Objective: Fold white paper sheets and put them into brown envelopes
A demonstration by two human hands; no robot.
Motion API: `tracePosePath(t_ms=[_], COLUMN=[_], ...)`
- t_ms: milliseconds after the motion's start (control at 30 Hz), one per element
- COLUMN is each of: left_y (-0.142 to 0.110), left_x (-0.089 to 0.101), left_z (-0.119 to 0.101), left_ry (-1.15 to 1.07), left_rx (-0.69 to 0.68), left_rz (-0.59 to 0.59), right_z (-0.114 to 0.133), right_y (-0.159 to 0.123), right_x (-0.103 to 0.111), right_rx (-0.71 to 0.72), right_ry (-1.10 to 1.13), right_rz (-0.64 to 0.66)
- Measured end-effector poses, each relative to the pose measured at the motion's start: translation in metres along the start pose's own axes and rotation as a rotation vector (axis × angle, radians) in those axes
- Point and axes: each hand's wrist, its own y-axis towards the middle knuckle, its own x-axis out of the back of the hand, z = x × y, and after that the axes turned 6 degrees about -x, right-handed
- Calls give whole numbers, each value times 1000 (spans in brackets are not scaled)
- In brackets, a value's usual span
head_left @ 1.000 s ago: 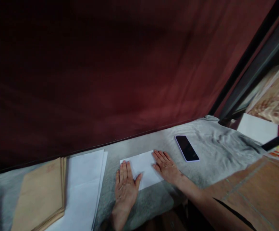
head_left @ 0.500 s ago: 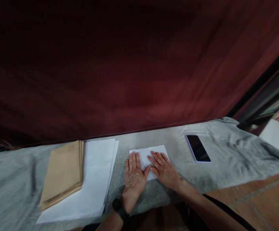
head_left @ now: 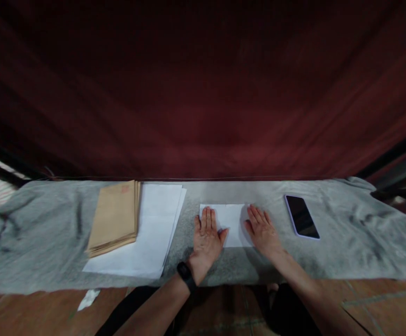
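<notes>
Head view: left hand [head_left: 207, 239] and right hand [head_left: 263, 232] lie flat, fingers straight and gripping nothing, 1 at each end of the small white paper [head_left: 236, 221], which sits under and between the fingers, presumably so it stays flat and doesn't slide. Brown stack [head_left: 113, 217], maybe envelopes, lies left of the left fingers on larger white sheets [head_left: 155, 233]; can't tell if anything's inside. Phone [head_left: 302, 217] is right of the right fingers, likely parked out of their way.

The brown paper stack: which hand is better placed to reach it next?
Probably the left hand: it rests on the small white paper, at the end nearer the brown paper stack; the right hand is at the other end, nearer the phone.
</notes>
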Motion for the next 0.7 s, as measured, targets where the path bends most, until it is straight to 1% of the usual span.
tracePosePath(t_ms=[133, 200, 233, 333, 500, 600, 700], left_y=[1, 2, 2, 3, 1, 2, 4], left_x=[2, 3, 4, 4, -1, -4, -6], left_z=[0, -1, -1, -1, 3, 6, 8], left_ry=[13, 16, 16, 26, 38, 45, 54], left_rx=[-16, -10, -7, -2, -24, -21, -38], left_rz=[20, 37, 44, 49, -19, -58, -84], right_z=[29, 36, 37, 26, 2, -3, -3], right_y=[-11, -16, -17, -16, -6, -1, 5], right_x=[1, 0, 0, -1, 3, 11, 20], right_rx=[212, 253, 244, 152, -9, -115, -210], right_ry=[98, 100, 90, 40, -19, -6, 46], right_rz=[58, 70, 68, 49, 23, 30, 58])
